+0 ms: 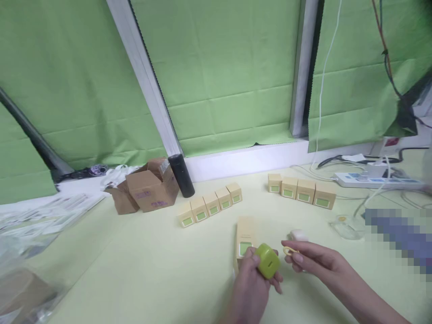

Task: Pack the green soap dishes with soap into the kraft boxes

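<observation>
So the lime-green rounded plastic cube [267, 261] was just above the pale table [151, 270], near its front edge, with the left hand [251, 288] wrapped round it. Just beside it the right hand [313, 261] pinched a small yellow loop [290, 250]. A tall beige carton [245, 236] lay right behind them, and rows of small beige boxes [209, 204] stood further back.

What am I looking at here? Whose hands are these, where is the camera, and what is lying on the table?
No machine here: these are a person's two bare hands, seen from one camera worn on their head, looking forward and down. The left hand holds a small green cube; the right hand pinches a little yellow loop. Just beyond the left hand lies a tall tan box. Farther back on the pale table stand a row of five small boxes and a row of four, plus an open cardboard carton, a black cylinder and a power strip.
</observation>
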`<move>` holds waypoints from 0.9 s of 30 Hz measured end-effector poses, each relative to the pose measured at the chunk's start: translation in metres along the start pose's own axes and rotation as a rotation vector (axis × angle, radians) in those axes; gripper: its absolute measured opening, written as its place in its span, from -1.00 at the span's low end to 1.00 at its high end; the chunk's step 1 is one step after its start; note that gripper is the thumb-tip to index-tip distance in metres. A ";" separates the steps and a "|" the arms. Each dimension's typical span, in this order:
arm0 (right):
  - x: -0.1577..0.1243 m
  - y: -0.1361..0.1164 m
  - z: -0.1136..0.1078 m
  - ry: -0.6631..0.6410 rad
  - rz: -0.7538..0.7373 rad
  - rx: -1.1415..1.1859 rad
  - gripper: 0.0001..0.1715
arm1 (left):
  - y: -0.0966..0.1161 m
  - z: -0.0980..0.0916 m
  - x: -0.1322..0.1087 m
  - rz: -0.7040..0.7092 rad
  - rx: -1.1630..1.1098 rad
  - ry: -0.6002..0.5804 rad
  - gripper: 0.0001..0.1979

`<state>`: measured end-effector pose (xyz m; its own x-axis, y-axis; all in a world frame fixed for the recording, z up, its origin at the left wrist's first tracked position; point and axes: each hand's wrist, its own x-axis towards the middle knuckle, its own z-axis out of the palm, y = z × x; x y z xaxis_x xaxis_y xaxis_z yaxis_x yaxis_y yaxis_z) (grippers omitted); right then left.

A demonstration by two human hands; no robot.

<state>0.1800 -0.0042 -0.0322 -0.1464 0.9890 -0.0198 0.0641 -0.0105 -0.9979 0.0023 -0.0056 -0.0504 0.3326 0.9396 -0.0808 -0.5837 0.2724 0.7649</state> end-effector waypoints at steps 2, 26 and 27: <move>-0.001 -0.005 -0.001 0.060 -0.032 0.047 -0.55 | 0.000 0.001 -0.002 0.085 0.060 0.004 -0.57; -0.010 -0.006 0.003 0.081 -0.700 -0.629 -0.91 | 0.010 0.014 -0.009 -0.035 0.190 0.056 -0.49; -0.010 -0.005 0.003 0.088 -0.711 -0.637 -0.90 | 0.009 0.014 -0.008 -0.026 0.202 0.053 -0.52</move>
<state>0.1779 -0.0149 -0.0268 -0.2848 0.7407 0.6085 0.5172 0.6532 -0.5530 0.0045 -0.0139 -0.0338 0.3029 0.9439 -0.1315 -0.4133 0.2544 0.8744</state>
